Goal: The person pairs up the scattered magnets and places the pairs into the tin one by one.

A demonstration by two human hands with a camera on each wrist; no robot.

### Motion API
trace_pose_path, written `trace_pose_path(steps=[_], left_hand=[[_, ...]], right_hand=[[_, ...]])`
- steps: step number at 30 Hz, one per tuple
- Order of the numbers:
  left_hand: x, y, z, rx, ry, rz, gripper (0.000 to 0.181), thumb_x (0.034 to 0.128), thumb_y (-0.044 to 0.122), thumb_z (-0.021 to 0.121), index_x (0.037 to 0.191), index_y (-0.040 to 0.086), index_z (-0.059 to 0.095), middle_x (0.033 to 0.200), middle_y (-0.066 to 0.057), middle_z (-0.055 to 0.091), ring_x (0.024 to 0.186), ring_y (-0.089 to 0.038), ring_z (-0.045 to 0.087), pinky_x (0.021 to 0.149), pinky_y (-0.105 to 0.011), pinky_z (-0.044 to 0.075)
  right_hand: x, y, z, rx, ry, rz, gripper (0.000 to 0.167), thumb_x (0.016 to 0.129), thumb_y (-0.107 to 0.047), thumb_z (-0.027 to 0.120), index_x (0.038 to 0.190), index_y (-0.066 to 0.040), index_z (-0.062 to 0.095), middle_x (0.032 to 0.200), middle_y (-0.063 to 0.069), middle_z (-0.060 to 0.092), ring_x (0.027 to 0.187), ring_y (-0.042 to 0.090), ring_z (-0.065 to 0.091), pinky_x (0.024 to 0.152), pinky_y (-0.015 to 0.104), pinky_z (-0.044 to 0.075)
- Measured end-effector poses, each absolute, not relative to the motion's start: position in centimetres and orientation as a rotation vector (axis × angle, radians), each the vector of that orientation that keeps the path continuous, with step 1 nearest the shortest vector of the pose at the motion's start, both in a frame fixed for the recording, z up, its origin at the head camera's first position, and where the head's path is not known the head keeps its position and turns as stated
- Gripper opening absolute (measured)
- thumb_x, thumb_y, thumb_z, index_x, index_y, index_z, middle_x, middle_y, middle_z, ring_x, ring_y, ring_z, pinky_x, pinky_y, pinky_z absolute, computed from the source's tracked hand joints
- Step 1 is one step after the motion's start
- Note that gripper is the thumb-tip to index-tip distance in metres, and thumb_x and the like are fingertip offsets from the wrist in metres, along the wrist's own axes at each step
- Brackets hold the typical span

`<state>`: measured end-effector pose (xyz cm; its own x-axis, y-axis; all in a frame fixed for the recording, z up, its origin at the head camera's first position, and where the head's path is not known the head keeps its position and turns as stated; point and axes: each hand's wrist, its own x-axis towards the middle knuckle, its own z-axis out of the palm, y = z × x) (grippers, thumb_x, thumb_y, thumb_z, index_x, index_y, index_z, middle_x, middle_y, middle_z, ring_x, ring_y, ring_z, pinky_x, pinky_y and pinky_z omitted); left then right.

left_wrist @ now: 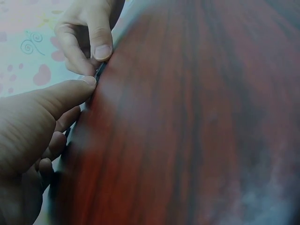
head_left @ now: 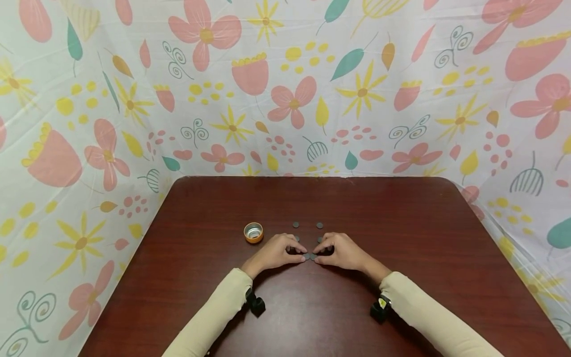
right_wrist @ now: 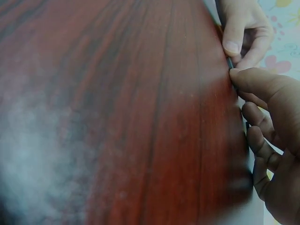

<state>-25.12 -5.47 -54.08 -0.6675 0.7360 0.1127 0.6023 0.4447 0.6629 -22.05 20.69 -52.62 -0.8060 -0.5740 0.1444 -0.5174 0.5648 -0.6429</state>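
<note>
In the head view, two small flat grey discs, a left one (head_left: 307, 256) and a right one (head_left: 313, 257), lie side by side on the dark red-brown table (head_left: 312, 307). My left hand (head_left: 282, 251) pinches the left disc by its edge with thumb and index finger. From the other side, my right hand (head_left: 342, 252) pinches the right disc the same way. Both wrist views show the thumbs low at the tabletop, with a thin dark disc edge (left_wrist: 100, 69) between the hands. Whether the discs touch or overlap, I cannot tell.
Beyond the hands lie more grey discs, one at the back left (head_left: 296, 225), one at the back right (head_left: 319, 225), and others partly hidden by the fingers. A small round tin with an orange rim (head_left: 253, 233) stands left of the left hand. Flower-patterned cloth (head_left: 294, 99) hangs around the table.
</note>
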Motion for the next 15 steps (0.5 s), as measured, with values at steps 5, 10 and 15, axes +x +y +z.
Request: trace_pose_path(steps=[5, 10, 15], left_hand=[[-25.0, -5.6, -54.1, 1.165, 2.512, 1.027, 0.021, 0.0946, 0.032, 0.076, 0.114, 0.024, 0.080, 0.096, 0.015, 0.066, 0.085, -0.003, 0.057, 0.074, -0.022, 0.049], [-24.7, -6.1, -53.6, 1.181, 2.514, 1.018, 0.030, 0.0971, 0.037, 0.072, 0.123, 0.022, 0.077, 0.105, 0.013, 0.068, 0.090, -0.002, 0.059, 0.078, -0.023, 0.050], [-23.8, -7.7, -52.0, 1.196, 2.491, 1.033, 0.044, 0.0996, 0.043, 0.067, 0.136, 0.018, 0.069, 0.125, 0.007, 0.069, 0.105, -0.006, 0.065, 0.086, -0.026, 0.054]], right_hand=[[-22.1, 20.6, -52.6, -0.959, 2.707, -1.072, 0.018, 0.088, -0.027, 0.084, 0.105, -0.021, 0.082, 0.090, -0.007, 0.064, 0.077, 0.009, 0.057, 0.067, 0.025, 0.049], [-22.0, 20.8, -52.4, -0.979, 2.713, -1.076, 0.022, 0.088, -0.028, 0.083, 0.108, -0.019, 0.081, 0.091, -0.006, 0.065, 0.080, 0.010, 0.058, 0.069, 0.026, 0.051], [-21.9, 21.2, -52.3, -0.980, 2.744, -1.089, 0.023, 0.090, -0.027, 0.082, 0.110, -0.015, 0.080, 0.093, -0.005, 0.068, 0.082, 0.011, 0.063, 0.070, 0.029, 0.054]])
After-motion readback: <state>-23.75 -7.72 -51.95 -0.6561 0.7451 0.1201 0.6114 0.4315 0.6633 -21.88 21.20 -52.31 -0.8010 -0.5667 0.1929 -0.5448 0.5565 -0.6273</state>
